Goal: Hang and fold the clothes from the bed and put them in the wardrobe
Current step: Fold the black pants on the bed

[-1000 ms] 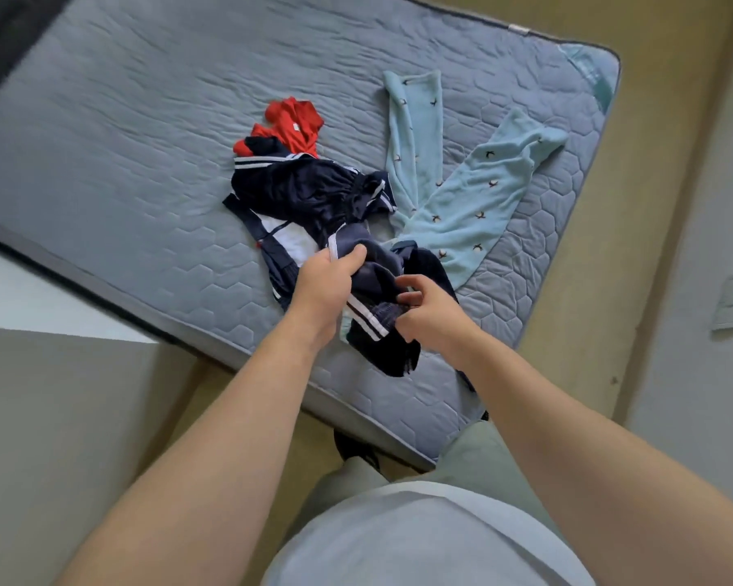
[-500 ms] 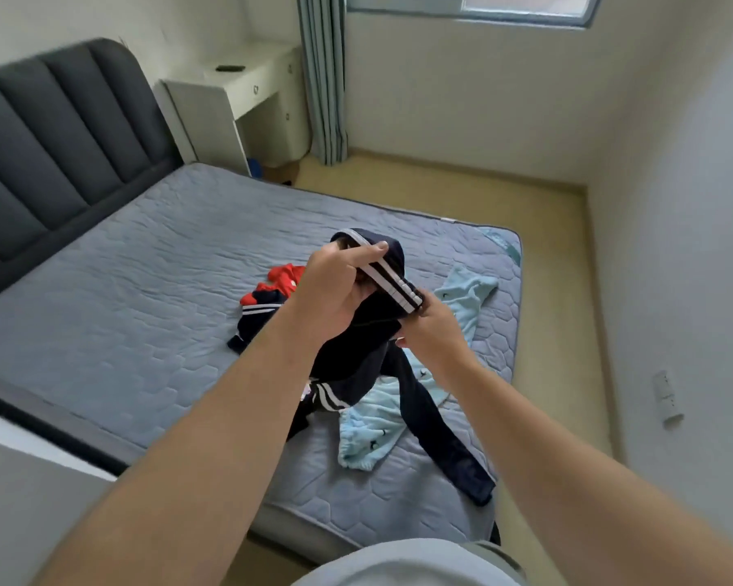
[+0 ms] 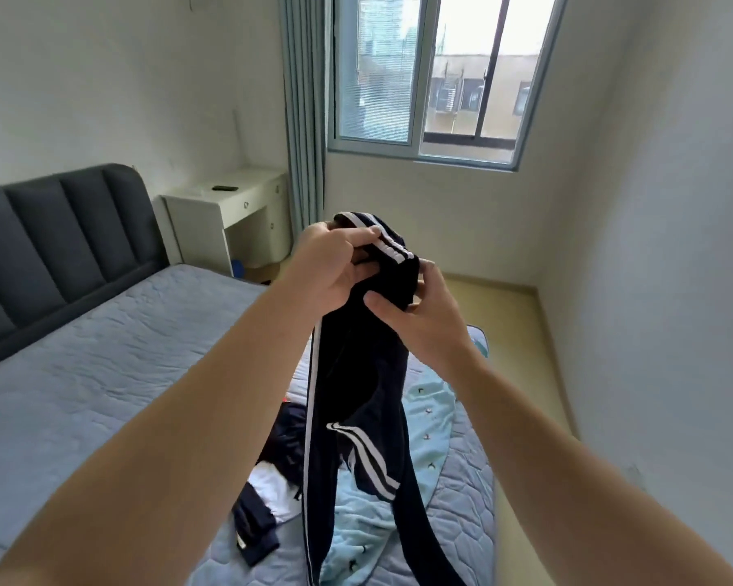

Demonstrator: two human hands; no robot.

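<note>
One navy garment (image 3: 356,374), long axis vertical, loose ends down.

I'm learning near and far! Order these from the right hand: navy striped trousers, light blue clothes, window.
1. navy striped trousers, gripped in the right hand.
2. light blue clothes, below on the bed.
3. window, far across the room.

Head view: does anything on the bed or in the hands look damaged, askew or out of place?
Nothing damaged. The dark navy white-striped garment, gripped by the left hand and right hand, hangs bunched and twisted; a navy-and-white garment lies crumpled beside a light blue patterned garment on the grey quilted mattress. Ordinary unsorted laundry.
</note>
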